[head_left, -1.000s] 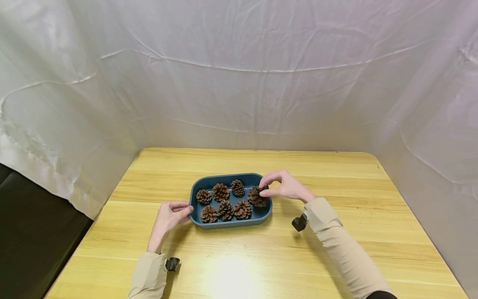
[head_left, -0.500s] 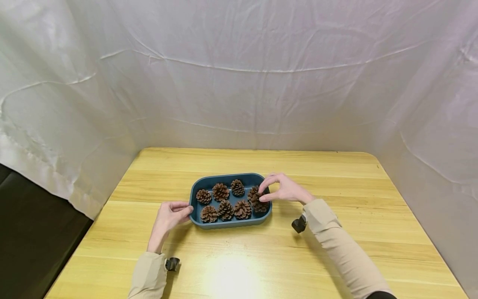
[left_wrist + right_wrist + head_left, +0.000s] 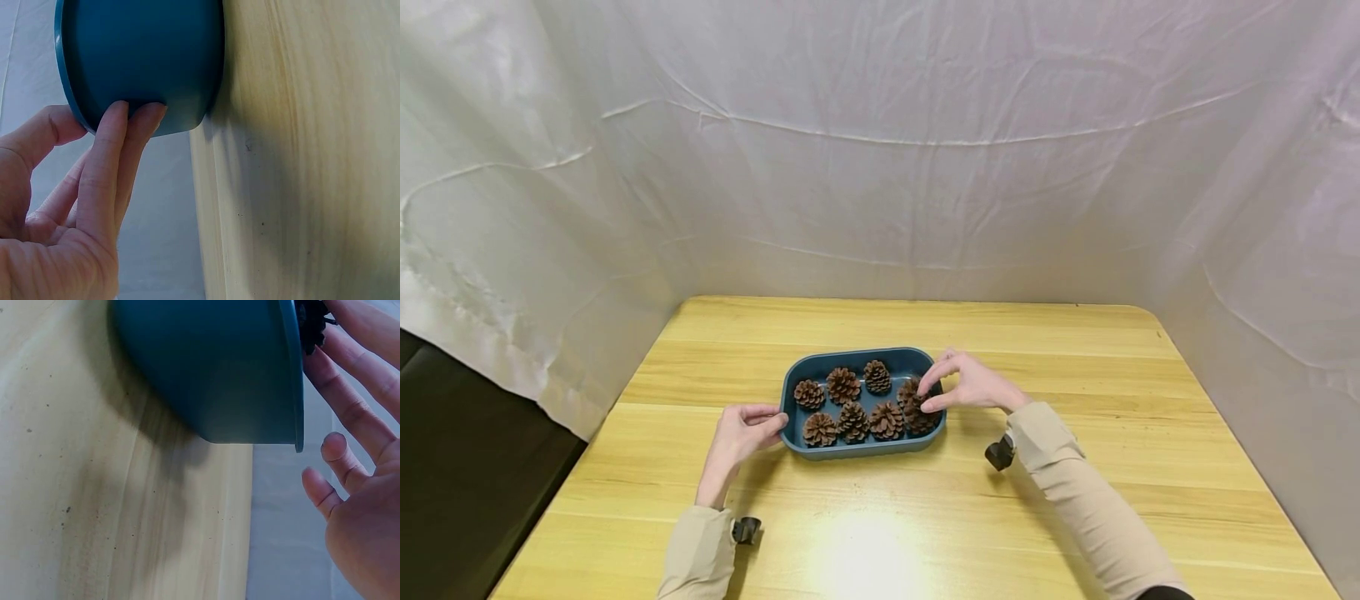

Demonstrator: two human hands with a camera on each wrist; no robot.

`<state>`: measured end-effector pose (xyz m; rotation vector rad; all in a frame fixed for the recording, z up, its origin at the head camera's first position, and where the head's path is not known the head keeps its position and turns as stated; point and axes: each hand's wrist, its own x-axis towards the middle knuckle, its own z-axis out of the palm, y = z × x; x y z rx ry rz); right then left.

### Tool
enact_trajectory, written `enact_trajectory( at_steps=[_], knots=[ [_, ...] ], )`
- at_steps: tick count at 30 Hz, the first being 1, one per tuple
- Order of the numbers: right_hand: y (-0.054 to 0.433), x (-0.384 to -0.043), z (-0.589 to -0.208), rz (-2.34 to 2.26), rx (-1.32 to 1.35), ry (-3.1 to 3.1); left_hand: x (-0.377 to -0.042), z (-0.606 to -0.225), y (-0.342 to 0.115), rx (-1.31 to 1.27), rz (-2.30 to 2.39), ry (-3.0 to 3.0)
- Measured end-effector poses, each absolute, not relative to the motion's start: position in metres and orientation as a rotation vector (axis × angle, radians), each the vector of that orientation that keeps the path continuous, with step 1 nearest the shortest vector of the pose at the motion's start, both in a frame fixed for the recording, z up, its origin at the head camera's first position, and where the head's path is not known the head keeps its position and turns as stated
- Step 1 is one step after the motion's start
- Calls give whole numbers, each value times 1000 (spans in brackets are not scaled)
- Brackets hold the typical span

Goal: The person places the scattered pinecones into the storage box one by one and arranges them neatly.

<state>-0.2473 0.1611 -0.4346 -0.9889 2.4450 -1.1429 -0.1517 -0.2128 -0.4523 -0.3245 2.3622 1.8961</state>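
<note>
A dark blue oblong tray (image 3: 859,452) stands on the wooden table with several brown pine cones inside. My left hand (image 3: 743,435) pinches its left rim, thumb on top and fingertips (image 3: 114,115) against the outer wall in the left wrist view. At the opposite end, my right hand (image 3: 976,385) reaches over the rim and holds a pine cone (image 3: 917,421) between thumb and fingers. Just behind that one lies another pine cone (image 3: 907,390), partly covered by the fingers. In the right wrist view the held cone shows only as a dark edge above the tray wall (image 3: 212,375).
Toward the tray's left and middle sit more cones, among them one at the back (image 3: 877,377) and one at the front left (image 3: 820,429). A pale curtain (image 3: 910,192) hangs behind the table (image 3: 1060,517). Small dark specks dot the tabletop.
My right hand has shifted the pine cone toward the tray's front right corner, uncovering the cone behind it. The left hand and tray have stayed put.
</note>
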Motion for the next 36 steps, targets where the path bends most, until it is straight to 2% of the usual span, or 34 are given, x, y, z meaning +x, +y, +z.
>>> enact_trajectory(
  at_steps=[12,36],
  knots=[
    [161,-247,-439,-1123,-1065,2442,-151,-452,-213,-321,1897,2360],
    [156,-245,-440,-1047,-865,2543,-150,-451,-212,-331,1913,2341]
  ],
)
